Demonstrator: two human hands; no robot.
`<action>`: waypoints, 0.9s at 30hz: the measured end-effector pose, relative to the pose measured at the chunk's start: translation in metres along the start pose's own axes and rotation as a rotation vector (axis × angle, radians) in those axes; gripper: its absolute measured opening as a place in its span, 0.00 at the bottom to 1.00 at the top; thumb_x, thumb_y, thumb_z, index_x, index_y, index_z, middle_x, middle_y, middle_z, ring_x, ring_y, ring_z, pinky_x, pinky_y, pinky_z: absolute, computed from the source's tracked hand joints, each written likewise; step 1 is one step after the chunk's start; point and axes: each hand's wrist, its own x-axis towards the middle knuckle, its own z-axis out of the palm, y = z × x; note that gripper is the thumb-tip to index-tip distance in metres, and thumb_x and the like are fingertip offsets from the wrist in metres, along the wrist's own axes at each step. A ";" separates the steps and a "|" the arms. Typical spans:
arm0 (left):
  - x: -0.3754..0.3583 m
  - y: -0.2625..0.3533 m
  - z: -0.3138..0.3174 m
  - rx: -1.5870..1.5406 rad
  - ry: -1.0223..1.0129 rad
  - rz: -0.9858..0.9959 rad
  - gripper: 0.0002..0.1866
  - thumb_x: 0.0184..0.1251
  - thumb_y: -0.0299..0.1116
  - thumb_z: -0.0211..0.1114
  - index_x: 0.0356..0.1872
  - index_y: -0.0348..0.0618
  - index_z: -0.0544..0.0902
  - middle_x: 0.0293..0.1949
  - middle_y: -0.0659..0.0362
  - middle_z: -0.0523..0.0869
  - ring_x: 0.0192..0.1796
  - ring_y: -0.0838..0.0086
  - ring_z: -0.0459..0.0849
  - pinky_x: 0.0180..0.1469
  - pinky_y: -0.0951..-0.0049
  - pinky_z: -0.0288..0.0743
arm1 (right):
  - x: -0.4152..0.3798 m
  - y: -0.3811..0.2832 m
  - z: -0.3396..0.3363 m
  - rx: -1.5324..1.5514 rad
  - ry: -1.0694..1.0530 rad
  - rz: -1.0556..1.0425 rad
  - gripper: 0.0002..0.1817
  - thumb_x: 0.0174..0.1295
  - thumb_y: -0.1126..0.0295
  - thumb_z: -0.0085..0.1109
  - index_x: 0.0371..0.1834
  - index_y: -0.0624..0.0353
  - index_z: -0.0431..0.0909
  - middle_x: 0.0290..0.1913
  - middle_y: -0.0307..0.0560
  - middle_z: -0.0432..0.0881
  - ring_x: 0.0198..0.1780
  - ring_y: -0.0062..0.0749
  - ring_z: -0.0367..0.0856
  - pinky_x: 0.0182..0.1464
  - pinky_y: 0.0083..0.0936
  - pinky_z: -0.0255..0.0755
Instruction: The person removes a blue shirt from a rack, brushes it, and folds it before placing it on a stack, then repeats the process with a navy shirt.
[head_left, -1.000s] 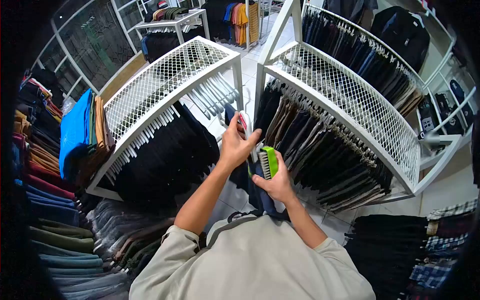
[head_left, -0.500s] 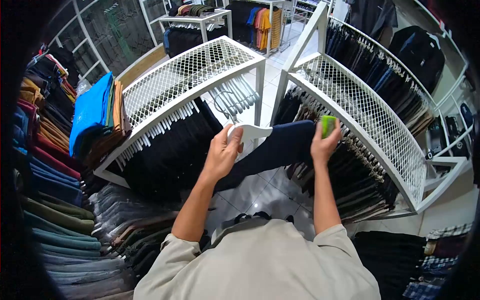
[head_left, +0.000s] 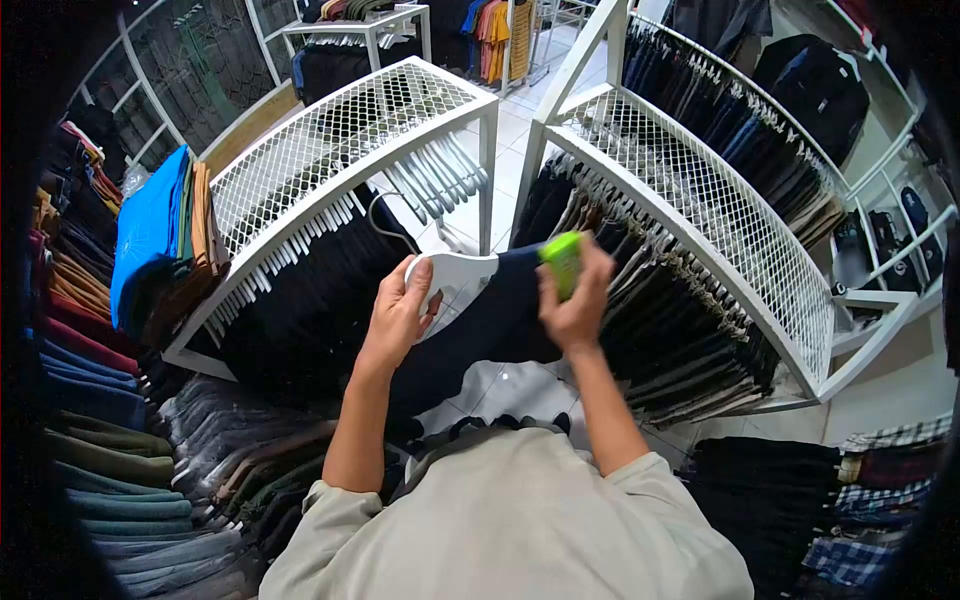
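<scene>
My left hand [head_left: 398, 312] is closed around the middle of a white clothes hanger [head_left: 458, 270], whose metal hook points up and to the left. A dark navy garment [head_left: 480, 335] hangs from the hanger and spreads between my forearms. In my right hand [head_left: 580, 310] is a small bright green block [head_left: 562, 260], gripped between thumb and fingers. The block overlaps the garment's upper right part, just beyond the hanger's right end. Motion slightly blurs the right fingers.
A white mesh-topped rack [head_left: 340, 120] with dark clothes and bare white hangers [head_left: 440, 175] stands ahead left. Another mesh-topped rack [head_left: 700, 190] full of hung clothes flanks me on the right. Folded clothes [head_left: 150, 240] sit on the left rack's end; more garments [head_left: 120, 510] line the lower left.
My right hand and the green block have moved left, nearer to the hanger and my left hand. The hanger has tilted a little, showing its hook. The whole view has shifted slightly.
</scene>
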 end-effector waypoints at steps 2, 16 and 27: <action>-0.001 -0.004 -0.010 -0.013 -0.016 0.004 0.22 0.83 0.52 0.52 0.50 0.43 0.80 0.23 0.67 0.75 0.18 0.90 0.65 0.18 0.85 0.55 | 0.004 0.043 -0.005 -0.121 0.101 0.303 0.35 0.70 0.60 0.64 0.75 0.65 0.62 0.60 0.64 0.71 0.60 0.56 0.73 0.62 0.45 0.69; -0.021 -0.017 -0.013 0.475 0.003 0.583 0.23 0.58 0.26 0.77 0.57 0.46 0.88 0.33 0.60 0.89 0.25 0.78 0.84 0.27 0.76 0.75 | 0.009 0.039 -0.036 -0.128 0.004 0.395 0.35 0.73 0.57 0.61 0.78 0.58 0.63 0.57 0.59 0.75 0.57 0.51 0.79 0.58 0.46 0.76; -0.025 -0.024 -0.016 1.167 -0.061 1.121 0.26 0.52 0.32 0.78 0.57 0.56 0.89 0.25 0.67 0.81 0.24 0.78 0.78 0.26 0.74 0.73 | 0.045 0.004 -0.052 -0.052 -0.242 0.224 0.32 0.67 0.55 0.69 0.71 0.53 0.74 0.48 0.52 0.79 0.49 0.45 0.83 0.49 0.43 0.79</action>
